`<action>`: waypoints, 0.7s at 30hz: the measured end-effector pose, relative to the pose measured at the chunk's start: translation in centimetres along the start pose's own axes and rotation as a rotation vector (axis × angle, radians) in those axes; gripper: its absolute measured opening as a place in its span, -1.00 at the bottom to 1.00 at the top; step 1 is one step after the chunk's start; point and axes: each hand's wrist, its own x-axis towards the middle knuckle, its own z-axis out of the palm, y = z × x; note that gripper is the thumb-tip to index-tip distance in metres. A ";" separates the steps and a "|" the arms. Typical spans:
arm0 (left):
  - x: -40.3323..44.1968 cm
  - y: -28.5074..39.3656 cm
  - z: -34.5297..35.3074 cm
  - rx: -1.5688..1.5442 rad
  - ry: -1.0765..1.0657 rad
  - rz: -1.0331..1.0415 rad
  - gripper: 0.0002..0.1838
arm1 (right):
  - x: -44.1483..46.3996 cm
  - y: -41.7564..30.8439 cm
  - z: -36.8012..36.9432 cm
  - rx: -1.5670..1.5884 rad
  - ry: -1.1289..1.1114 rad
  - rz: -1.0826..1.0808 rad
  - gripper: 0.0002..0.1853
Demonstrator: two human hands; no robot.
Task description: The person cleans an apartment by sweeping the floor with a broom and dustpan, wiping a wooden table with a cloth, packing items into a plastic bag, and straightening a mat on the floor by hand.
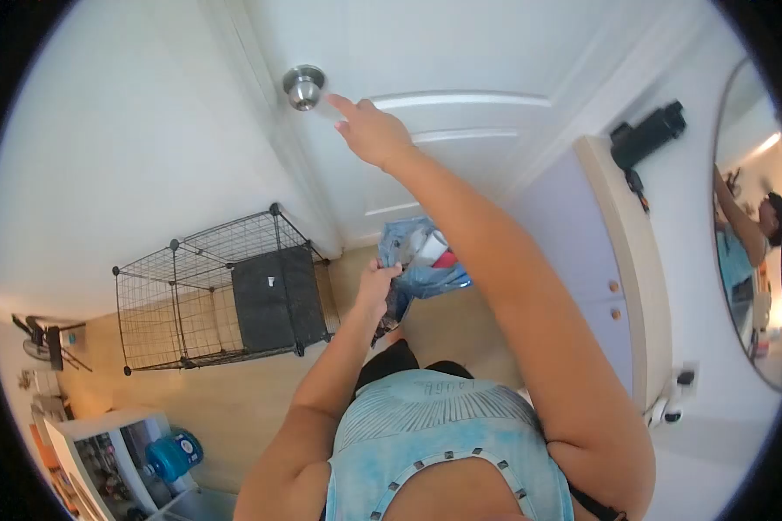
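My right hand (372,130) is stretched out toward a white door (460,52), its fingers partly extended and holding nothing. Just left of the fingertips is the door's round metal knob (304,89); a small gap seems to separate them. Lower down, my left hand (380,282) is closed on the top edge of a blue translucent plastic bag (417,280). Inside the bag, white and red items show, but their kind is unclear. A dark patterned thing (394,313) hangs below my left hand, partly hidden.
A black wire cage (191,286) stands on the wooden floor at left. On the right, a lilac cabinet (573,234) carries a black bottle (656,135) on its top, beside a wall mirror (756,226). A blue water jug (174,453) is at lower left.
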 end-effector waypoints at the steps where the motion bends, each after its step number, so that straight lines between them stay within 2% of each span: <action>1: 0.7 0.3 -0.3 -0.006 0.020 0.009 -0.79 | 1.9 -0.4 0.8 0.006 -0.006 -0.021 -0.58; 5: 2.9 1.3 -1.2 0.042 0.119 -0.001 -0.79 | 6.9 -2.6 3.5 0.098 -0.037 -0.043 -0.58; 7: 4.9 1.7 -1.8 0.031 0.191 0.008 -0.80 | 8.9 -3.2 5.2 0.141 0.119 0.057 -0.60; 8: 6.1 1.6 -2.5 0.038 0.213 0.004 -0.81 | 9.6 -3.3 5.9 0.157 0.101 0.041 -0.60; 10: 7.0 1.3 -3.5 0.025 0.267 -0.017 -0.83 | 10.0 -3.2 7.4 1.373 0.141 0.393 -0.66; 13: 8.7 3.5 -3.0 -0.013 0.379 -0.036 -0.84 | 11.7 -1.9 8.3 1.543 0.129 0.300 -0.70; 14: 9.2 3.9 -2.8 -0.011 0.389 -0.049 -0.84 | 12.2 -1.3 8.5 1.323 0.199 0.184 -0.69; 15: 9.3 4.1 -2.5 -0.010 0.398 -0.059 -0.84 | 12.7 -0.5 8.5 1.337 0.158 0.195 -0.69; 17: 11.2 3.8 -2.3 -0.002 0.472 -0.066 -0.83 | 14.9 1.1 7.1 0.617 0.112 -0.156 -0.64; 18: 12.2 3.7 -2.1 0.039 0.523 -0.065 -0.83 | 15.7 1.6 6.5 0.541 0.020 -0.164 -0.58; 21: 14.2 5.1 -0.9 0.094 0.655 -0.055 -0.84 | 18.5 2.6 6.0 0.427 -0.084 -0.188 -0.58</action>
